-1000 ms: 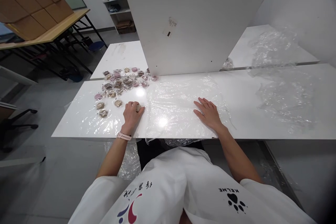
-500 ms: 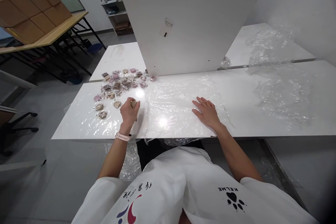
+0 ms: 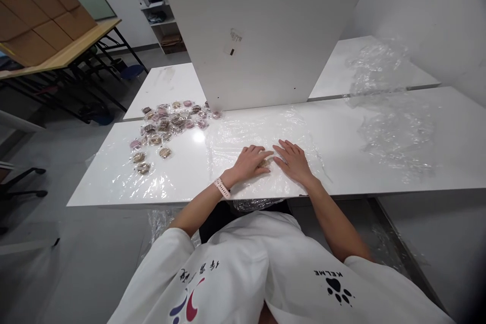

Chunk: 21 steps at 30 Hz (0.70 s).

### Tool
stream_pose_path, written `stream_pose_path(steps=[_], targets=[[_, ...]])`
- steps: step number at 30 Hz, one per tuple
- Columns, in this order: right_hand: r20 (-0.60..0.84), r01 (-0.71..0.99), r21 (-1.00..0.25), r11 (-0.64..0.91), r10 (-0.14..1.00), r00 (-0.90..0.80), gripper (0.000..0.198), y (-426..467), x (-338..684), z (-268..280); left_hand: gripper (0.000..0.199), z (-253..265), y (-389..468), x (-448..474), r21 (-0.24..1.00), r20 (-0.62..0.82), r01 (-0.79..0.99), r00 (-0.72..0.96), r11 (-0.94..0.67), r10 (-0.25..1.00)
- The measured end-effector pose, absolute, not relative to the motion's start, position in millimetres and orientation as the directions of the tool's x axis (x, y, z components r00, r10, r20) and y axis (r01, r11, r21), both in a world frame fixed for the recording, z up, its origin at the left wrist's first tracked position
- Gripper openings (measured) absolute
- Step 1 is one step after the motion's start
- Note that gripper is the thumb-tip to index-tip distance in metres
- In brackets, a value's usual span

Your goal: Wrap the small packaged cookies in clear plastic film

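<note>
My left hand (image 3: 248, 162), with a pale watch band at its wrist, is over the clear plastic sheet (image 3: 228, 136) on the white table. Between its thumb and fingers sits a small yellowish wrapped cookie (image 3: 265, 163), partly covered by the hand. Just to the right, my right hand (image 3: 293, 163) lies flat on the sheet with its fingers stretched out, holding nothing. The two hands are close together. A loose heap of wrapped cookies (image 3: 176, 120), brown, pink and tan, lies on the table's left part. One tan cookie (image 3: 165, 153) lies apart, nearest the sheet.
A tall white panel (image 3: 261, 35) rises behind the sheet. Crumpled clear plastic (image 3: 398, 136) is spread over the table's right side. More plastic hangs below the front edge. Cardboard boxes (image 3: 45, 20) stand on a wooden table at the far left.
My left hand has moved right with the cookie, from beside the heap onto the plastic sheet close to my right hand. The right hand stays flat. The view has shifted slightly.
</note>
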State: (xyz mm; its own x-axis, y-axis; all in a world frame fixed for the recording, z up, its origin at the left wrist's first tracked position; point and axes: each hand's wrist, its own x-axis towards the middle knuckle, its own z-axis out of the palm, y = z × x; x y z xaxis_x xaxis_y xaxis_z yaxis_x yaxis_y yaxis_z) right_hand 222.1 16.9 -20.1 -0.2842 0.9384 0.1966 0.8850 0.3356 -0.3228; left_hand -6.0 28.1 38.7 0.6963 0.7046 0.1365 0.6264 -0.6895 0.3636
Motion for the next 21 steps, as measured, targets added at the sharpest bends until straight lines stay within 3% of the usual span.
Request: stream_pose_path(steps=[5, 8, 11, 16, 21], targets=[[0.3, 0.821, -0.453, 0.347, 0.927, -0.226, 0.045, 11, 222, -6, 0.052, 55, -16, -63, 0.472, 0.232, 0.689, 0.505, -0.55, 0.831], [0.316, 0.753, -0.504, 0.423, 0.902, -0.295, 0.04, 1, 215, 15, 0.064, 55, -55, -90, 0.464, 0.158, 0.688, 0.556, -0.558, 0.816], [0.295, 0.684, -0.525, 0.506, 0.862, -0.412, 0.037, -19, 208, 36, 0.075, 40, -87, -103, 0.374, 0.096, 0.701, 0.621, -0.607, 0.778], [0.177, 0.622, -0.479, 0.62, 0.762, -0.623, 0.061, -69, 208, 33, 0.055, 7, -107, -105, 0.26, 0.174, 0.757, 0.574, -0.6, 0.8], [0.273, 0.652, -0.4, 0.644, 0.763, -0.586, 0.027, -97, 200, 11, 0.013, 6, -97, -105, 0.391, 0.292, 0.721, 0.492, -0.572, 0.82]])
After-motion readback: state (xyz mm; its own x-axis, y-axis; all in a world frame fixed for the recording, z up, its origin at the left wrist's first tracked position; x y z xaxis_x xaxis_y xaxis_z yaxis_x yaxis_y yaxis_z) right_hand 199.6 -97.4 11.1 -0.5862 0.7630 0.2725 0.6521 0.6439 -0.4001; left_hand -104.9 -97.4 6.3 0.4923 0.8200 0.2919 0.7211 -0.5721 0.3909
